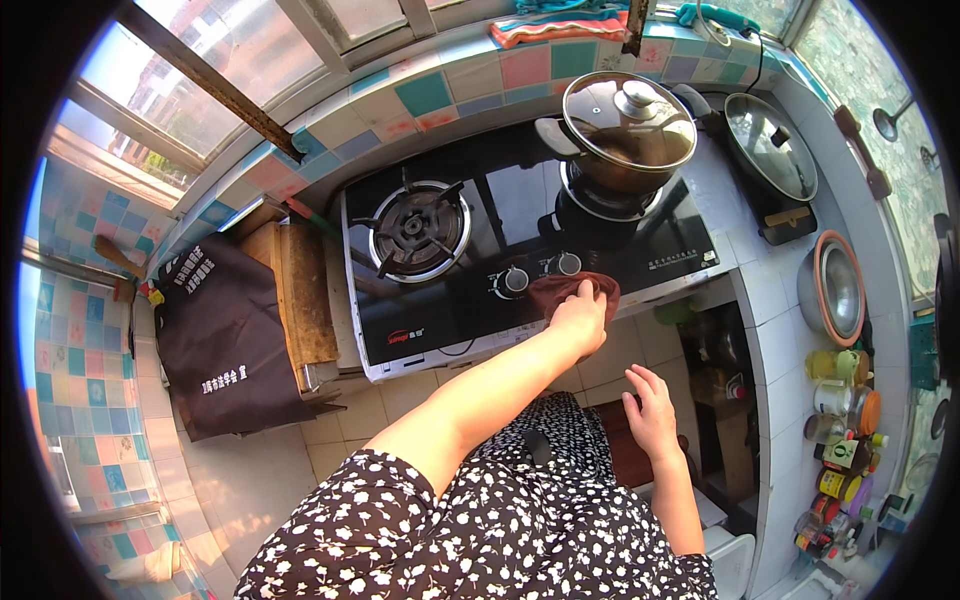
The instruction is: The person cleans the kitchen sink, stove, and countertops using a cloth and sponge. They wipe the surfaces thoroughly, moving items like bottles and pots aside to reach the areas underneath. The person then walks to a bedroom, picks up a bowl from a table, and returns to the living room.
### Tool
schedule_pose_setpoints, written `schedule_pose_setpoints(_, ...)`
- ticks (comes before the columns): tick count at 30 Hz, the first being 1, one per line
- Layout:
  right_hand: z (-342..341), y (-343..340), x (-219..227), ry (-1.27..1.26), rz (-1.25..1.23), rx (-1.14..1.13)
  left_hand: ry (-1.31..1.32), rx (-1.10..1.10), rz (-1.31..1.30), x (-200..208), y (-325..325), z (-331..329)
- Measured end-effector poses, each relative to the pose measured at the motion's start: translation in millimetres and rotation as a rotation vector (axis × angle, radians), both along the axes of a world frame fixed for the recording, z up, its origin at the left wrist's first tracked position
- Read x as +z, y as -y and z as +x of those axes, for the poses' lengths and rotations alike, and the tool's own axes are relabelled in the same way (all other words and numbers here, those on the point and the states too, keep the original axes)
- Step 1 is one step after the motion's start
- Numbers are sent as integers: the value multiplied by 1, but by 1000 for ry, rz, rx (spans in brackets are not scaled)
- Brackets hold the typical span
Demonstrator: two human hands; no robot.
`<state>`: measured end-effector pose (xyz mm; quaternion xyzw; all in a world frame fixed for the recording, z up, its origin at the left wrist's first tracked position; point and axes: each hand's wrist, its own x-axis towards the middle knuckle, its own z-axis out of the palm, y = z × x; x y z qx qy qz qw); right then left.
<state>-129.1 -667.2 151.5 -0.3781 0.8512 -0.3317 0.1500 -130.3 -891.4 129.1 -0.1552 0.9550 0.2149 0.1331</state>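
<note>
My left hand point(582, 325) is closed on a reddish-brown cloth point(549, 291), which lies bunched on the front edge of the black glass gas stove point(480, 290). Just behind the cloth are two control knobs, a left knob point(513, 280) and a right knob point(568, 264). My right hand point(652, 415) hangs in front of the counter with its fingers apart, holding nothing. A pot with a glass lid point(628, 140) stands on the right burner. The left burner point(415, 228) has a bare pot support.
A lidded frying pan point(770, 150) stands right of the stove. Metal bowls point(838, 285) and several jars point(840, 430) line the right counter. A dark cover point(225, 340) hangs by a wooden board point(308, 300) at left. An open cabinet point(715, 400) lies below the counter.
</note>
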Motion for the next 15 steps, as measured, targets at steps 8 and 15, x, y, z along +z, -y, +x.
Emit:
schedule_pose_setpoints(8,-16,-12,-6,14,8,5,96,-34,-67,20,20,37)
schedule_pose_setpoints(15,-32,35,-21,-2,-28,53,195,-38,-230,34,73,143)
